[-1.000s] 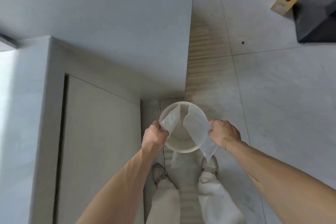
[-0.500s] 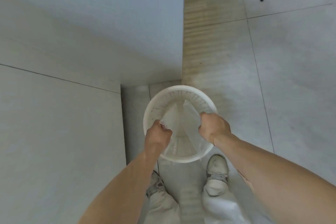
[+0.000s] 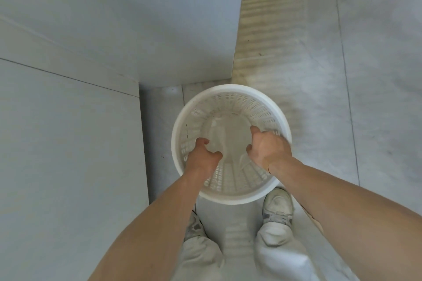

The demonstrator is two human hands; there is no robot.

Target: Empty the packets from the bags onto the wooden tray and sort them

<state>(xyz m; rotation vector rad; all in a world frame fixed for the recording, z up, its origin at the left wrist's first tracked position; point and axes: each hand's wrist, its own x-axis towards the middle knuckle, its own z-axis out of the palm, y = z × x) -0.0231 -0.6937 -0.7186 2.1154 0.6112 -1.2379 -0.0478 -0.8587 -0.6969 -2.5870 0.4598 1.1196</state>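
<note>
A round white perforated basket stands on the floor right in front of my feet. Inside it lie clear empty plastic bags: one near the middle, another by the right wall. My left hand hovers over the basket's left side with thumb and fingers spread apart and nothing between them. Over the right side, my right hand has loosely bent fingers, and the bag edge just below it looks free. No packets and no wooden tray are in view.
A pale cabinet or wall corner rises to the left and behind the basket. Grey floor tiles stretch to the right, with a wood-toned strip running away ahead. My shoes stand just behind the basket.
Both hands gripped clear bags above the basket before. They lowered the bags in and let go; the bags now lie inside. My view tilted further down.
</note>
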